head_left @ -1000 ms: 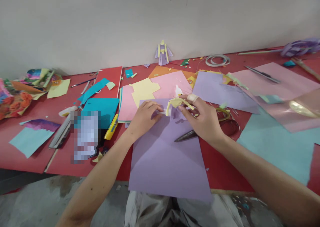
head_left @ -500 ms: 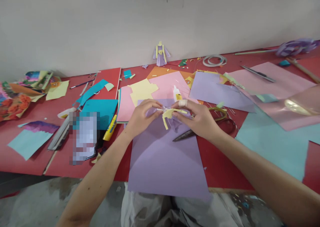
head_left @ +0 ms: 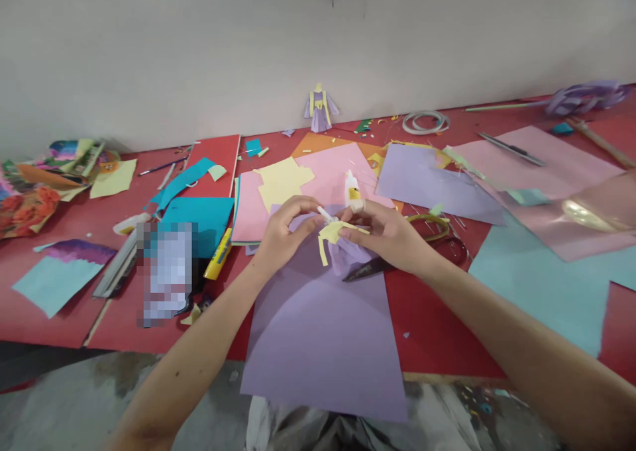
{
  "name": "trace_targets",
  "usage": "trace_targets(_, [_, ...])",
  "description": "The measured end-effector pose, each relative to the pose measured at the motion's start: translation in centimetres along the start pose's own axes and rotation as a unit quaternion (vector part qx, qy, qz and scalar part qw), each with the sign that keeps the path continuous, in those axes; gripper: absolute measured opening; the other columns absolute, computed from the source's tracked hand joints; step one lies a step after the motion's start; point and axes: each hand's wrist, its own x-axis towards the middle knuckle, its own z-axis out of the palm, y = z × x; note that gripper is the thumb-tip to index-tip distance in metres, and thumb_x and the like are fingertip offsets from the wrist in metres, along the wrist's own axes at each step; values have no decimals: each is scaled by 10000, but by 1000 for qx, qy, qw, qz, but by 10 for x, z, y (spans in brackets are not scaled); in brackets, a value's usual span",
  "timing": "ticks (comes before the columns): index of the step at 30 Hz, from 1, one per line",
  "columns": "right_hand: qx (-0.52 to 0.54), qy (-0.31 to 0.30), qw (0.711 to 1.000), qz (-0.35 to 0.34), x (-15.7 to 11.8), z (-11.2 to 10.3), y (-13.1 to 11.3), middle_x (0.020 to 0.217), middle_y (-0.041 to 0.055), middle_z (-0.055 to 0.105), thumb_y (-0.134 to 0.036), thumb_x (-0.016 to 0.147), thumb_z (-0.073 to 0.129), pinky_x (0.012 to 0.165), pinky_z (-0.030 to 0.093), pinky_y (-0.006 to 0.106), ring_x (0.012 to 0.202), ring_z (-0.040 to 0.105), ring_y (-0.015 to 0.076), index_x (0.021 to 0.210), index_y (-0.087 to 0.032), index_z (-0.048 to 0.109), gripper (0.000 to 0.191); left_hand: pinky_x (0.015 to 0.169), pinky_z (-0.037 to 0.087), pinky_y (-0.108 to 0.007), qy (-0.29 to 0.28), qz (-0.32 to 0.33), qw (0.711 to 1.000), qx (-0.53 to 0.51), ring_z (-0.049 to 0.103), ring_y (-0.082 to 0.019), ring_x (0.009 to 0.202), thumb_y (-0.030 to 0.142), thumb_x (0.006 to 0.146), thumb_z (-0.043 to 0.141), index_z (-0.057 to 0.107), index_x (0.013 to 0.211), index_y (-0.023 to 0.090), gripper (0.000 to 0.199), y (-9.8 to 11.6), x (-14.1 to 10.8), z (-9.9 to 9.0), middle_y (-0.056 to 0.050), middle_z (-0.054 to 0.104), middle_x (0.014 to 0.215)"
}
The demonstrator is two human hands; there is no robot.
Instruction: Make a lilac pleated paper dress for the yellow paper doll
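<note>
Your right grip (head_left: 390,234) pinches the paper figure (head_left: 331,232), lying just left; its long axis runs far-left to near-right. Your left grip (head_left: 288,231) meets its white end (head_left: 325,214); whether closed, I cannot tell.

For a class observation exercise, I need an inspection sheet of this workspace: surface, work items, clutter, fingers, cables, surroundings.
Surface: red tabletop; purple rectangular paper sheet overhangs front edge.
Work items: yellow and purple paper figure; white plastic bottle with yellow label behind it.
Clutter: dark metal scissors, yellow cylindrical stick, pale blue paper sheet.
Grip: right fingers pinch figure; left fingers at thin white stick atop it, contact unclear.
Cables: white coiled cord.
Surroundings: grey wall; purple and yellow paper doll before it.
</note>
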Motion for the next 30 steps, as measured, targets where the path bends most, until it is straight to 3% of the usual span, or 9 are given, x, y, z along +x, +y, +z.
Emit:
trace_targets(5, [72,66,995,16,3,-6,3,865,-5,675,-399,818,749,618,492,266,708,614,139,902,-234,634,218,1036,498,-374,-11,-40,997,70,626,-205,1142,403,978,552,649,1092,198,254,-8,3,-7,-91,665,1181])
trace_targets(9, [69,181,981,15,8,-12,10,771,-25,627,-371,806,729,512,438,260,594,560,129,893,-249,602,196,1210,336,-474,-141,-27,973,180,423,-269,1427,433,868,724,608,1263,245,453,-15,2,-17,-103,528,1454])
trace_targets(12, [34,269,962,-21,12,-20,14,791,-12,630,-357,814,702,588,490,300,659,604,155,882,-255,592,165,1258,241,-516,-201,-31,953,223,262,-290,1527,468,808,786,522,1393,273,671,-19,0,-22,-95,407,1578])
trace_targets(17, [-56,349,933,-60,17,-33,21,911,34,693,-330,843,683,778,557,397,894,690,236,884,-274,601,107,1258,224,-546,-193,-39,946,259,226,-311,1542,530,791,782,443,1478,274,807,-23,1,-26,-109,379,1603])
trace_targets(24, [-105,363,926,-25,20,-36,32,950,63,744,-283,829,701,845,585,477,938,721,276,867,-269,653,63,1259,213,-549,-197,-36,942,269,223,-309,1546,549,809,756,472,1459,296,753,-25,3,-27,-96,369,1612])
trace_targets(30, [-89,372,923,-42,18,-34,24,1088,68,734,-268,858,670,862,585,466,1025,703,276,915,-276,663,58,1257,213,-547,-198,-27,937,286,242,-311,1539,555,828,734,484,1448,280,723,-25,3,-27,-108,378,1608])
